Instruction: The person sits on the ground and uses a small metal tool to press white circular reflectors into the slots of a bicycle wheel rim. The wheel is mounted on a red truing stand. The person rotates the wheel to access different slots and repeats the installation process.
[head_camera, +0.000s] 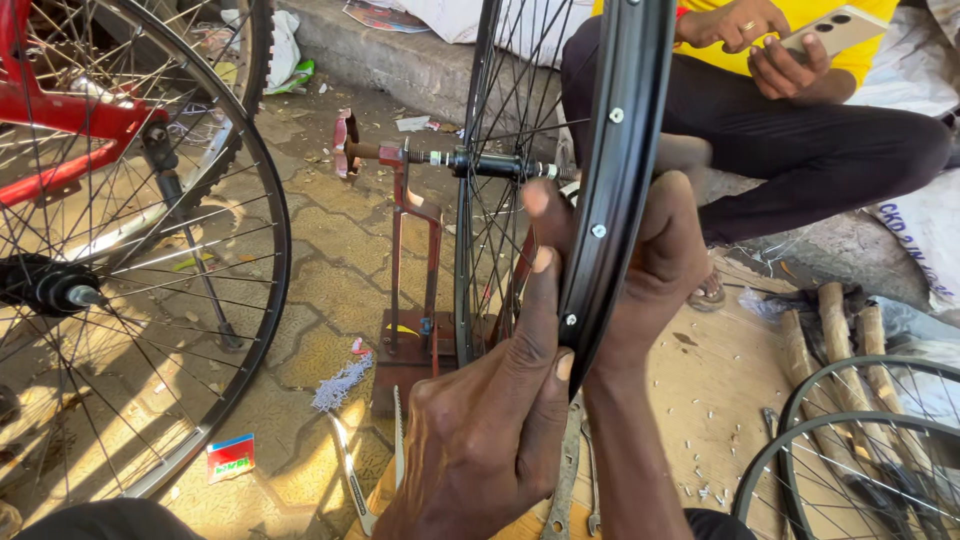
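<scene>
A black bicycle wheel rim (620, 150) with thin spokes stands upright on a rusty red truing stand (410, 330), its axle (480, 163) resting in the stand's top. My left hand (490, 430) presses on the rim's left side, fingers stretched up along it. On the rim's right side my right hand (660, 270) wraps around the edge, thumb against the metal. Both hands grip the rim near its lower front part.
A red bicycle's wheel (130, 250) stands at the left on the paved ground. Another person in a yellow top sits behind, holding a phone (835, 28). More rims (850, 450) lie at the lower right beside wooden handles (835, 320). Metal tools (350, 470) and a small card (230, 457) lie below.
</scene>
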